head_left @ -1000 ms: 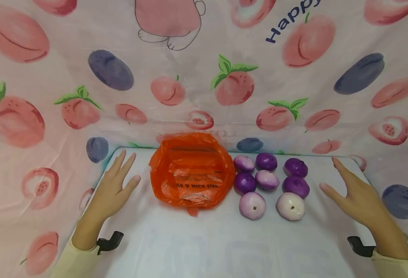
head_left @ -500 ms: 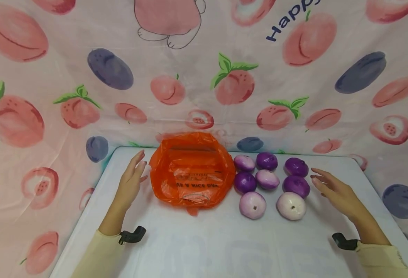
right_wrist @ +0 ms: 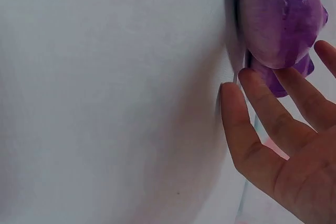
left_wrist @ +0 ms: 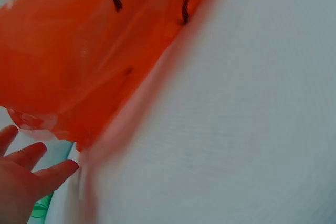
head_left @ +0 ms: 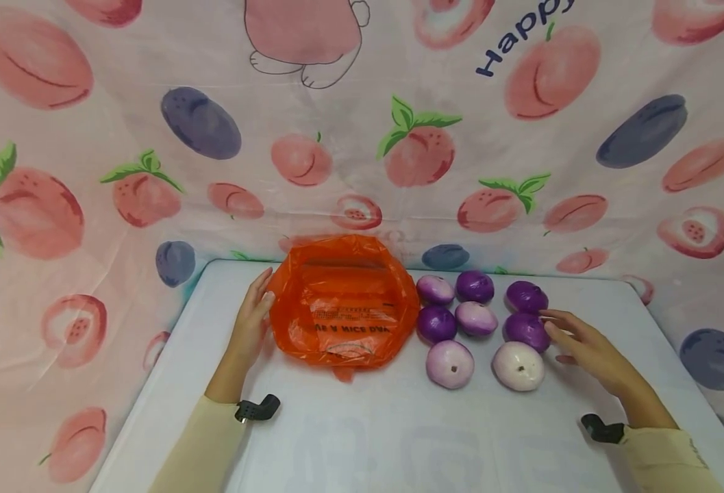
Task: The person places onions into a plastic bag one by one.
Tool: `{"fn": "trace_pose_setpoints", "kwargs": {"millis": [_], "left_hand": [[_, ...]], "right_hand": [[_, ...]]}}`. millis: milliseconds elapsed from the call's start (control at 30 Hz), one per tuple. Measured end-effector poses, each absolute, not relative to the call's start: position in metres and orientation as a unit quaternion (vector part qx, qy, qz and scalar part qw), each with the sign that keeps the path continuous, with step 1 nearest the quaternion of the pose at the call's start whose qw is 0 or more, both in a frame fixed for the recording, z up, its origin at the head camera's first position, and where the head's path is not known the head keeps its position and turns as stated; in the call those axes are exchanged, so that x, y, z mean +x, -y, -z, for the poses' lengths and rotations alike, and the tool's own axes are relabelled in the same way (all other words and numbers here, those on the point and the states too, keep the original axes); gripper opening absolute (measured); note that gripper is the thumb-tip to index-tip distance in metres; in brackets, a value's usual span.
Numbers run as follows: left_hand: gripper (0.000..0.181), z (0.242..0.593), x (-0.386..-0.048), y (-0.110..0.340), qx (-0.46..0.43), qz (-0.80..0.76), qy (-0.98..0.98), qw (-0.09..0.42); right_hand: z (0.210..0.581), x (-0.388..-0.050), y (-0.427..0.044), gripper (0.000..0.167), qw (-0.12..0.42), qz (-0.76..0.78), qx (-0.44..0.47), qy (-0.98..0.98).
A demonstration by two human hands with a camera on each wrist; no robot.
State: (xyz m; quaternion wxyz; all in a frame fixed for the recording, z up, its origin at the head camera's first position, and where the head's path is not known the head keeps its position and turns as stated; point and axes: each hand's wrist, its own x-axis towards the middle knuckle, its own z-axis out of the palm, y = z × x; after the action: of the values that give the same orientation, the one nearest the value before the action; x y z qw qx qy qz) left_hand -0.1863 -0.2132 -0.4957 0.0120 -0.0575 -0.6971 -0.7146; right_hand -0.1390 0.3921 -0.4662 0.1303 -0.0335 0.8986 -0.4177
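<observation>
Orange bag (head_left: 344, 305), mouth gaping, on white tabletop (head_left: 374, 431), just left of eight onions (head_left: 476, 319), purple and pale. Left hand (head_left: 253, 318) released at bag's left edge; right hand (head_left: 586, 348) released by the rightmost purples. Contact unclear for both. Fruit-print cloth (head_left: 349, 109) behind.

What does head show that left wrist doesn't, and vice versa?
Only head: the right grip, all eight purple and pale onions, both black wrist devices, and the orange bag whole, seen into its open mouth.

Only left wrist: a close-up of the bag's outer side with large black print, and three spread fingers seen close up at the picture's left edge.

Both: the bag, the left grip, the white table and some of the printed backdrop.
</observation>
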Motion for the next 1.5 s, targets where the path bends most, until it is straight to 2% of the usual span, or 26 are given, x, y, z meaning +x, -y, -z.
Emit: {"fn": "trace_pose_setpoints", "kwargs": {"millis": [167,633,867,1067,1500], "left_hand": [[0.053,0.505,-0.188,0.209,-0.079,0.714,0.695,0.022],[0.055,0.516,-0.187,0.206,-0.106,0.758,0.643,-0.003],[0.054,0.521,-0.19,0.209,-0.122,0.791,0.6,-0.017],[0.055,0.523,-0.184,0.212,-0.102,0.802,0.588,-0.028],[0.056,0.525,-0.183,0.211,-0.109,0.813,0.571,-0.033]], "right_hand": [[0.468,-0.142,-0.389,0.063,0.147,0.419,-0.023,-0.896],[0.473,-0.148,-0.405,0.074,0.17,0.384,-0.034,-0.907],[0.476,-0.151,-0.411,0.071,0.174,0.399,-0.038,-0.9],[0.477,-0.153,-0.408,0.07,0.188,0.408,-0.039,-0.893],[0.481,-0.148,-0.415,0.068,0.169,0.427,-0.038,-0.887]]}}
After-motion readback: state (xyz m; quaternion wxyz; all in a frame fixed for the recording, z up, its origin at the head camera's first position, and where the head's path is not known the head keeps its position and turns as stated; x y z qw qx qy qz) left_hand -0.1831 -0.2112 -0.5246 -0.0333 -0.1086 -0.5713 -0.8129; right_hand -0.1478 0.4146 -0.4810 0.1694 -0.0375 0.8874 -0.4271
